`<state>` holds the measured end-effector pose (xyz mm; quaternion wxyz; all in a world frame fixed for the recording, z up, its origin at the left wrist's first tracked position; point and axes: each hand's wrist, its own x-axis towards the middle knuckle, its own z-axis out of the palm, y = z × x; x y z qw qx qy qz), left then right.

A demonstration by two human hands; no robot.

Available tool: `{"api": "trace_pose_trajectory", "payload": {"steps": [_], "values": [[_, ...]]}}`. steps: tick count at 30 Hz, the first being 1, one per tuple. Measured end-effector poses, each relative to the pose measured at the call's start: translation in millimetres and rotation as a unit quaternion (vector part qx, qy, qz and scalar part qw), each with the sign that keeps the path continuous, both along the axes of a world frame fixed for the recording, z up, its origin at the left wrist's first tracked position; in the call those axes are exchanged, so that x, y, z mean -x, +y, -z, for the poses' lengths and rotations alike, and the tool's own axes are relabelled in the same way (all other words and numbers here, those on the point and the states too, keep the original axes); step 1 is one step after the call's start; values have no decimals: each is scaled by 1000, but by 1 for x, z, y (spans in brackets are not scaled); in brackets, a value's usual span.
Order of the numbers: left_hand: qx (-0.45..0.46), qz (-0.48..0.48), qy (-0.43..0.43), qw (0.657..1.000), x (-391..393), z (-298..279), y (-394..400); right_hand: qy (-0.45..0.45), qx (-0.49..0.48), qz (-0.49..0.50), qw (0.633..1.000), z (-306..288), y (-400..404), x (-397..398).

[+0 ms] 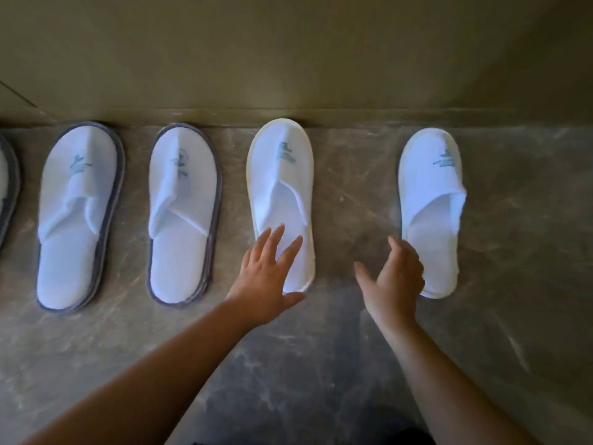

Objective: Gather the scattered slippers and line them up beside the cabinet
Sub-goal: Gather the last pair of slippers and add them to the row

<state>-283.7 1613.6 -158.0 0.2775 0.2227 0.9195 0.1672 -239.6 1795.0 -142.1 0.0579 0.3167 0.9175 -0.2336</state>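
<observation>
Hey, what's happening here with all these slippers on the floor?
A person is lining up white slippers along the base of a cabinet on a marbled floor. Two grey-trimmed slippers already sit in the row, with the edge of another at far left. The left hand lies open on the heel of a white-trimmed slipper. The right hand touches the heel side of the last slipper, which sits further apart from the rest.

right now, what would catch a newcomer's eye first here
A row of white slippers, toes to the cabinet base: two grey-edged slippers on the left, two white-edged ones right. The left hand rests open on one white-edged slipper; the right hand touches the other.
</observation>
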Motion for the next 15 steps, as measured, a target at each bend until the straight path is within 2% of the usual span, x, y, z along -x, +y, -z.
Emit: {"api": "trace_pose_trajectory", "payload": {"steps": [4,10,15], "values": [[52,22,4,998,-3,12,19,-37,-25,77,996,6,43,-10],[67,26,33,997,-5,15,21,-49,-6,119,992,21,74,-6],[68,23,32,997,-6,12,21,-35,18,116,992,26,78,-6]]}}
